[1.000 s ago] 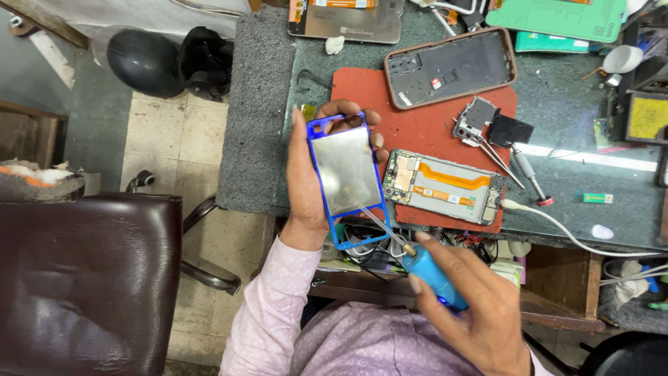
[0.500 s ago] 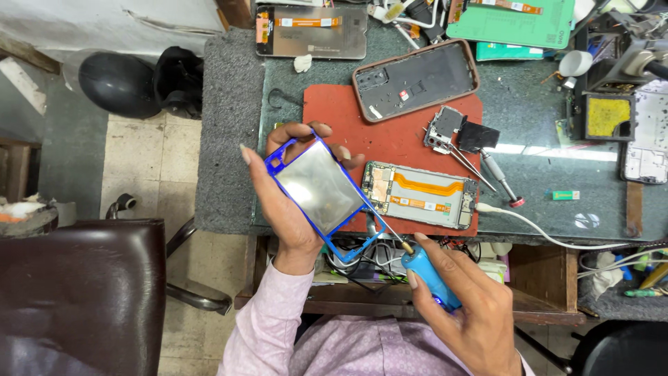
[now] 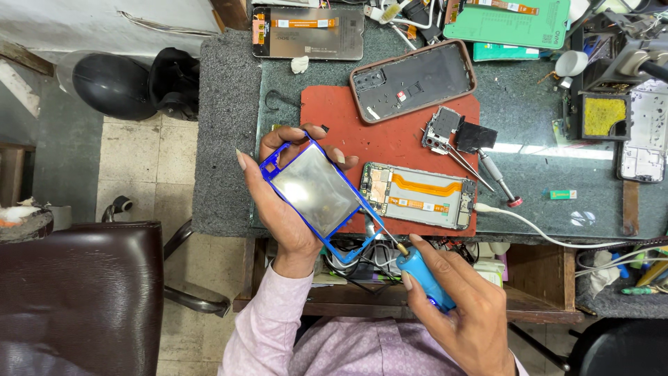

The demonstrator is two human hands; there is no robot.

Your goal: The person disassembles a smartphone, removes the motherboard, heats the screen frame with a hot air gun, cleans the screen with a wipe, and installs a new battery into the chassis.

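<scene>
Blue phone frame [image 3: 319, 193] beyond desk edge [image 3: 229, 230]

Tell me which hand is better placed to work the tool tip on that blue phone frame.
Right, probably. The right hand already grips the blue screwdriver, its tip at the blue phone frame, while the left hand is busy holding that frame.

1. A bright blue phone frame [image 3: 316, 191] with a dull silver-grey panel at its centre.
2. The screwdriver [image 3: 423, 279] shows a sky-blue handle and a brass-coloured collar.
3. A rust-red work mat [image 3: 396, 136] lies on a speckled dark green table [image 3: 529, 104].
4. The opened phone [image 3: 417, 196] has an orange ribbon across pale metal.
5. The phone case [image 3: 414, 80] is black inside with a brown rim.
6. The sleeve [image 3: 268, 320] is pale pink.
</scene>
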